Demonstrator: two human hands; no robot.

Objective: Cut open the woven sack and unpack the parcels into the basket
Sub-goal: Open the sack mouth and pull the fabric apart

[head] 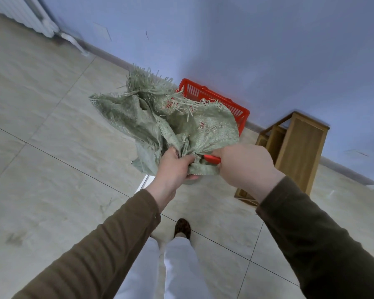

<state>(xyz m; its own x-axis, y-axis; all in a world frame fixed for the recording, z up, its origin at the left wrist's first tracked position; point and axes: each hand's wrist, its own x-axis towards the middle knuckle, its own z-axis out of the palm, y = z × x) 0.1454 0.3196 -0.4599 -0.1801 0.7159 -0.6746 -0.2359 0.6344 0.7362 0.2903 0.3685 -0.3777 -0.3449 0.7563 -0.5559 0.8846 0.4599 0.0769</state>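
My left hand (173, 167) fingers clench the crumpled woven sack (166, 124); my right hand (244, 167) grips a half-hidden red cutter (212, 159). The sack hides most of the red basket (235, 108) on the tiled floor (41, 126) by the blue wall (246, 39).

A wooden shelf unit (298, 147) stood on the pale tiled floor (41, 137) at the right against the blue wall (246, 39), while a white radiator (22, 14) hung at the far left corner.
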